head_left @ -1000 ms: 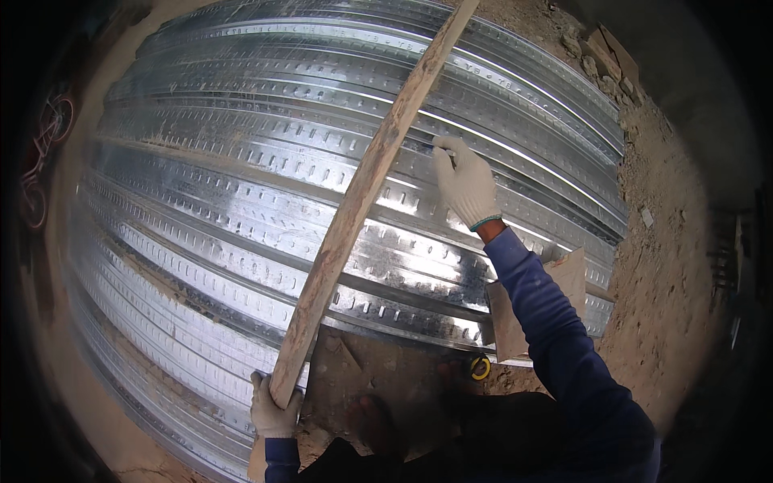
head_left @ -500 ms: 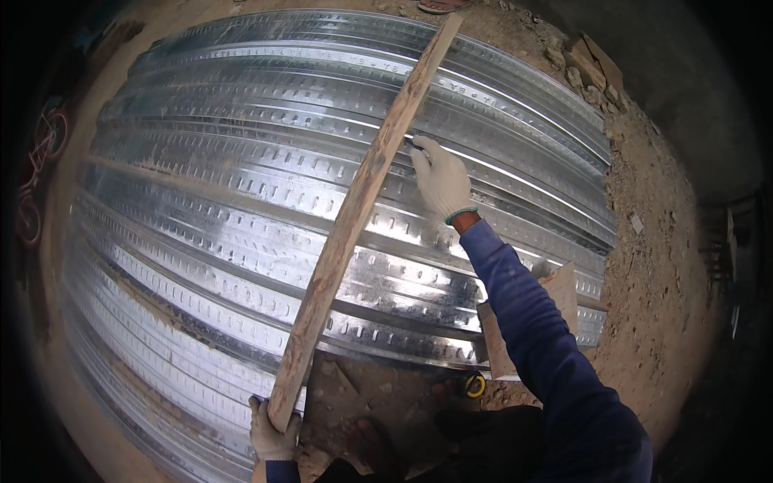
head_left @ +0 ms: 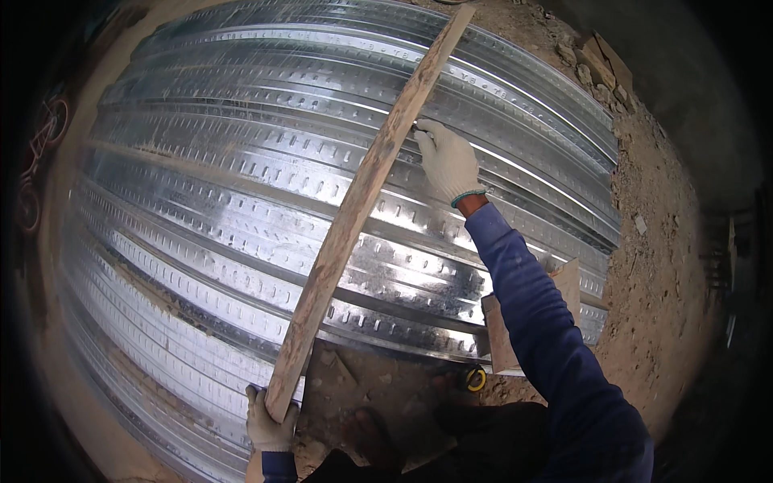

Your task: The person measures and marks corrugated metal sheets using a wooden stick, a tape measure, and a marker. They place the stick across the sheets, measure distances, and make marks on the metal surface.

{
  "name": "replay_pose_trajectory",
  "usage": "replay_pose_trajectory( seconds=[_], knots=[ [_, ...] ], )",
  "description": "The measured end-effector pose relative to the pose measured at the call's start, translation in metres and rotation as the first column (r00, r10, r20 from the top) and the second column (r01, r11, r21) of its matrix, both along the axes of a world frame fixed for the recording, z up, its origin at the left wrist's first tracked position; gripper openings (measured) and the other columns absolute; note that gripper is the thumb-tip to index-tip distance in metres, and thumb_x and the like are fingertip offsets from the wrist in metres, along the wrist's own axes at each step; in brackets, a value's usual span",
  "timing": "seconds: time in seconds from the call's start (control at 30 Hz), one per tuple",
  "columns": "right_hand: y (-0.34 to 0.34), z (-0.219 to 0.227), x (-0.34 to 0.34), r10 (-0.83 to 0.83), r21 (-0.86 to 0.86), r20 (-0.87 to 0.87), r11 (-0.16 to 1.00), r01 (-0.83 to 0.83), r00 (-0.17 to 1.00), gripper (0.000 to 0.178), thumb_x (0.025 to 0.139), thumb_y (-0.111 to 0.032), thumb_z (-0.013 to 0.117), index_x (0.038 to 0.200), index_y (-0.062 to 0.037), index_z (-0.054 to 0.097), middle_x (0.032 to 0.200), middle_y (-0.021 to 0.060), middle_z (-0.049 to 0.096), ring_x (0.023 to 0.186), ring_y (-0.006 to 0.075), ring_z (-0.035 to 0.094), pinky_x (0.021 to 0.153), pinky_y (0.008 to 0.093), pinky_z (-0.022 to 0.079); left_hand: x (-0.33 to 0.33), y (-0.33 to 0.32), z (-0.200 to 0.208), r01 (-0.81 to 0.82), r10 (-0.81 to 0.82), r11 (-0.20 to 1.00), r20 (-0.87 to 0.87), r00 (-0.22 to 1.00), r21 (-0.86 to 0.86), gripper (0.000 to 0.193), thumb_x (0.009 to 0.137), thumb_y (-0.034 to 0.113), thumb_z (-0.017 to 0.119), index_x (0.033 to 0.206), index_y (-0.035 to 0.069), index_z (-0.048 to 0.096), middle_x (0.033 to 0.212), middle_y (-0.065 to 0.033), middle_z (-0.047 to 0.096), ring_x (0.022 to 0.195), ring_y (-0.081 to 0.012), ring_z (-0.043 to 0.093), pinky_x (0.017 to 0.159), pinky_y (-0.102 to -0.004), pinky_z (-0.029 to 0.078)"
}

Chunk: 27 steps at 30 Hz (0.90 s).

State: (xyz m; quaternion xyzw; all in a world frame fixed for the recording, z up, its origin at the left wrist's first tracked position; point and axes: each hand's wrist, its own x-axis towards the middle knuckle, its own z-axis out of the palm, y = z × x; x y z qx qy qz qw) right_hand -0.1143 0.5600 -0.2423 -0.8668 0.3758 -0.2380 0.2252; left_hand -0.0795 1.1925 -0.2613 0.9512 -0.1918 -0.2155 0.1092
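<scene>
Wooden plank [head_left: 354,211] slants across metal sheets [head_left: 217,173]; left hand [head_left: 270,423] grasps near end, right hand [head_left: 449,163] pinches small dark object [head_left: 416,125]; unheld far end could skew if nudged.

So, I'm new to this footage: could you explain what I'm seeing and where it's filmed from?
There is no machine here; a person works by hand. Every picture comes from a wide camera on the person's head, looking down, so straight edges bend. Shiny, ribbed metal sheets spread out below, with a long wooden plank lying across them. The gloved left hand grips the plank's near end. The gloved right hand holds a small dark thing beside the plank's edge, too small to identify.
</scene>
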Motion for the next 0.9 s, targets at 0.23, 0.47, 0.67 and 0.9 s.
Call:
replay_pose_trajectory(
  seconds=[0.23,0.47,0.67,0.9],
  knots=[
    [0.037,0.004,-0.005,0.106,0.045,-0.068,0.994,-0.103,0.992,0.031,0.106,-0.03,0.063,0.128,-0.0122,0.076,0.114,0.0173,0.079,0.104,0.0401,0.075,0.09,0.0491,0.059,-0.002,-0.002,0.004,-0.04,0.04,0.999,-0.005,0.999,0.023,0.09,0.068,0.033,0.098,0.146,0.005,0.062,0.163,-0.0312,0.053,0.136,-0.0483,0.064,0.111,-0.0533,0.054],
    [0.052,-0.011,-0.003,0.162,0.079,-0.076,0.985,-0.156,0.984,0.029,0.106,-0.031,0.064,0.125,-0.0124,0.077,0.109,0.0163,0.079,0.102,0.0379,0.075,0.089,0.0492,0.059,0.0,-0.007,0.008,-0.008,0.008,1.0,-0.009,1.0,0.028,0.09,0.069,0.033,0.098,0.146,0.005,0.061,0.164,-0.0304,0.052,0.136,-0.0484,0.063,0.111,-0.0534,0.054],
    [0.048,-0.019,0.0,0.113,-0.005,0.029,0.994,-0.113,0.993,0.026,0.105,-0.029,0.067,0.121,-0.0118,0.077,0.106,0.0154,0.08,0.095,0.0376,0.077,0.084,0.0482,0.06,-0.004,0.003,0.004,0.011,-0.01,1.0,0.034,0.999,-0.024,0.089,0.072,0.034,0.098,0.147,0.005,0.06,0.164,-0.031,0.051,0.138,-0.0492,0.062,0.113,-0.0537,0.053],
    [0.061,-0.019,-0.006,0.23,0.08,-0.087,0.971,-0.224,0.969,0.028,0.105,-0.032,0.067,0.123,-0.0136,0.079,0.109,0.0147,0.081,0.097,0.0367,0.078,0.085,0.0462,0.062,-0.002,-0.003,0.006,0.034,-0.033,0.999,0.035,0.999,-0.042,0.087,0.076,0.033,0.096,0.149,0.004,0.059,0.165,-0.032,0.049,0.142,-0.0497,0.059,0.115,-0.0533,0.052]
  ],
)
